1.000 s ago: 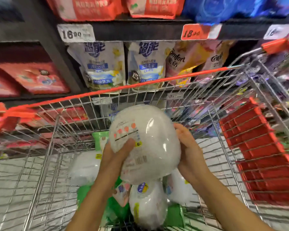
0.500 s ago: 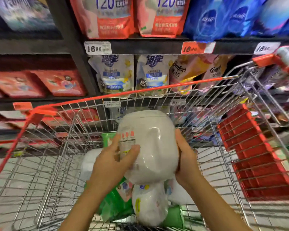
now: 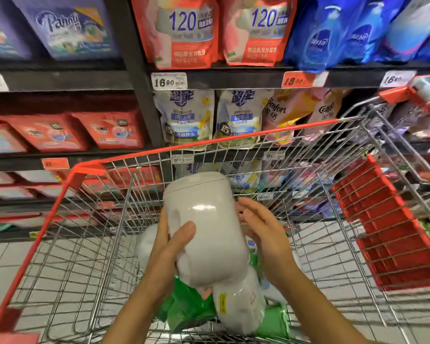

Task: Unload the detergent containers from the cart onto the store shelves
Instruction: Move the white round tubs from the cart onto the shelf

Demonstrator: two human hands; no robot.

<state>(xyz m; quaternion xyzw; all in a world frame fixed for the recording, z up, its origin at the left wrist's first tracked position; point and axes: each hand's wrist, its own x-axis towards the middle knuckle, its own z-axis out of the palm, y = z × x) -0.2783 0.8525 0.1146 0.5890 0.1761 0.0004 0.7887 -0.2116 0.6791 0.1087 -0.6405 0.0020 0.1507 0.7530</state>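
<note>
And the white detergent jug (image 3: 204, 227) is held over the cart (image 3: 233, 139), cap end toward the shelves (image 3: 233, 81), above the other white containers (image 3: 238, 306) lying in the basket. The left hand (image 3: 169, 247) grips it, thumb across the front, fingers behind. The right hand (image 3: 263, 232) is spread loose at the jug's right side (touching or not, I cannot tell). This looks like the carry step: one jug out, not yet shelved. The next move calls for a reach over the cart's red rim to a free shelf spot. Readable: a "16.90" price tag (image 3: 168, 81), an orange tag (image 3: 299, 80) starting "18", "Comfort" on the pink pouches (image 3: 283, 112), and "120" on the red pouches (image 3: 184, 28) above.
</note>
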